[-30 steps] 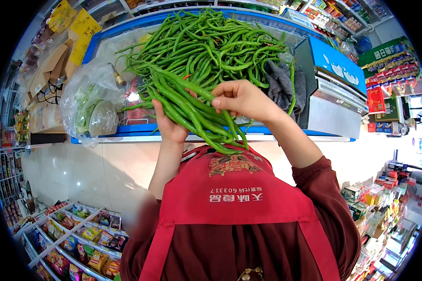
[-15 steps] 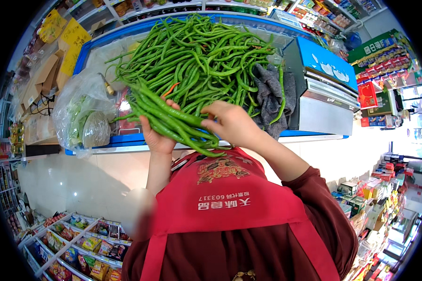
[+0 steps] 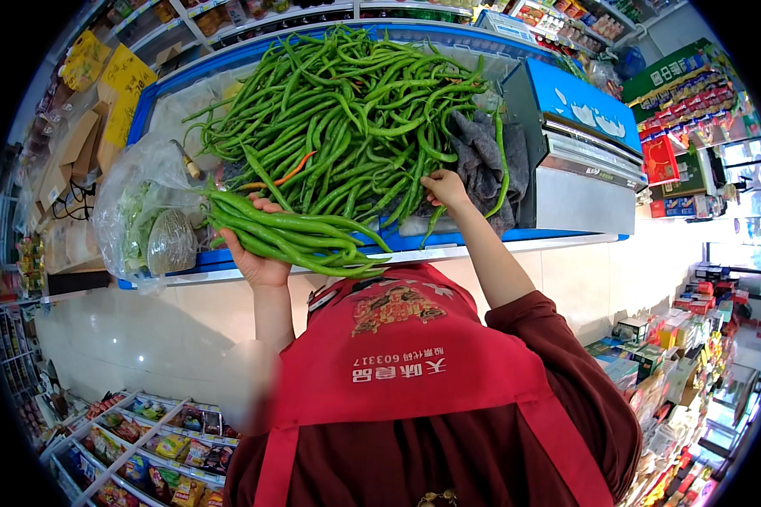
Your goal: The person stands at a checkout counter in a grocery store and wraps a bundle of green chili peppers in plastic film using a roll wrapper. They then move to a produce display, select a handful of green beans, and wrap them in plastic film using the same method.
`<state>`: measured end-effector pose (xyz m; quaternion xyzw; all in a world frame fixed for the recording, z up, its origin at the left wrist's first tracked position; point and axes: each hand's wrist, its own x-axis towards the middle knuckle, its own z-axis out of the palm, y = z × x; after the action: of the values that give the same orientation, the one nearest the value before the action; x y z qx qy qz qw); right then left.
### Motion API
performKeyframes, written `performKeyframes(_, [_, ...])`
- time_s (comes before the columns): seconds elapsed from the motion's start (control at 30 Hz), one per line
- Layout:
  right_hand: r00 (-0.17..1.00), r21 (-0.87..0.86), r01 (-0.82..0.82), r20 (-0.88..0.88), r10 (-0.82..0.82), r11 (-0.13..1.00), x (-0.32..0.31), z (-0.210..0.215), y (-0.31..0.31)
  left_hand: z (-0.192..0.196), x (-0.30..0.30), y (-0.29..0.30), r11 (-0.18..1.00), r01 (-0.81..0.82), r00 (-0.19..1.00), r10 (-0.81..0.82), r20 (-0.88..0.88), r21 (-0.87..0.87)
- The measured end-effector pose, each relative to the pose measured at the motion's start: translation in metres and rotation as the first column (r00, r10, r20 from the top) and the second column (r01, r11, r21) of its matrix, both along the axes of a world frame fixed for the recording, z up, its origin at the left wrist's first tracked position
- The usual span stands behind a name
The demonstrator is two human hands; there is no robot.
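A big heap of long green chili peppers (image 3: 347,110) lies across the top of a blue-rimmed chest freezer (image 3: 177,80). In front of its left part, my left hand (image 3: 260,264) is closed from below around a bunch of green chili peppers (image 3: 292,235), their tips pointing right. One orange-red chili (image 3: 294,169) shows just behind that bunch. At the heap's near right edge, beside a dark grey cloth (image 3: 482,156), my right hand (image 3: 448,188) has its fingers pinched on a green chili pepper; the fingertips partly hide it.
Left of the heap sits a clear plastic bag (image 3: 135,203) with leafy greens and a wrapped roundish item. A blue and silver machine (image 3: 579,160) stands on the right. Cardboard (image 3: 84,148) lies far left. Snack shelves (image 3: 144,448) are at lower left.
My right hand has left the bunch and moved right to the heap's edge by the cloth. My left hand has shifted slightly left and lower with the bunch, uncovering more of the orange-red chili.
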<state>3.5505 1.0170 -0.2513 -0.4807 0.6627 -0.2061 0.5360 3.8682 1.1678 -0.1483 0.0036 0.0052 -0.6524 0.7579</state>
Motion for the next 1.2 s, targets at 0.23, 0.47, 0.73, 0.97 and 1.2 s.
performKeyframes(0.23, [0.985,-0.044,-0.099,0.137,0.104,0.994,-0.012,0.077,0.026,0.0,0.014,0.016,0.995,-0.097,0.995,0.096,0.011,0.018])
performKeyframes(0.47, [0.85,-0.017,-0.128,0.514,0.118,0.992,-0.026,0.162,0.049,-0.003,0.01,0.014,0.996,-0.09,0.993,0.089,0.072,0.015])
performKeyframes(0.73, [0.702,-0.16,-0.253,0.649,0.295,0.954,-0.014,0.208,0.053,0.01,-0.008,-0.002,1.0,0.025,0.998,-0.024,0.062,-0.002])
performKeyframes(0.97, [0.652,-0.232,-0.321,0.649,0.392,0.918,-0.004,0.222,0.05,0.016,-0.016,-0.008,0.994,0.108,0.982,-0.107,0.154,-0.004])
performKeyframes(1.2, [0.818,-0.431,-0.34,0.303,0.489,0.836,0.01,0.241,0.047,0.005,-0.019,-0.007,0.996,0.089,0.982,-0.092,0.164,0.022])
